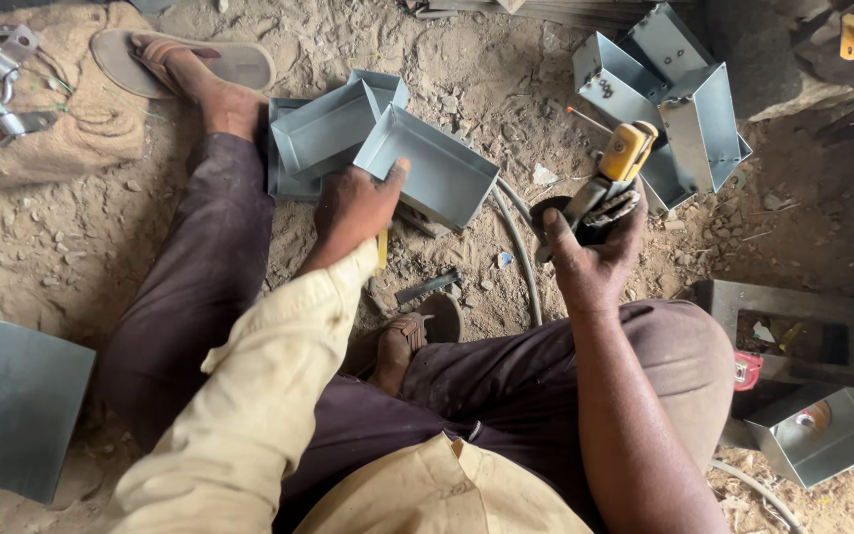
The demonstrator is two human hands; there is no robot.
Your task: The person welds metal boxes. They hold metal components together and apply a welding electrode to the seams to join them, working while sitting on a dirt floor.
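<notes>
I sit on sandy ground with legs spread. My left hand [356, 203] grips the near rim of a grey sheet-metal box [437, 173], open side up, held just above the ground. My right hand [595, 252] is closed around a hand-held power tool [613, 173] with a yellow body and a dark round disc at its lower end. A grey cable [518, 247] runs from the tool along the ground between my hands.
Two more metal boxes [323, 133] lie stacked beyond my left hand. Several boxes [674, 99] are piled at the upper right, another [822, 435] at the lower right. A flat metal sheet [17, 410] lies at left. A sandalled foot [185, 64] rests at the top left.
</notes>
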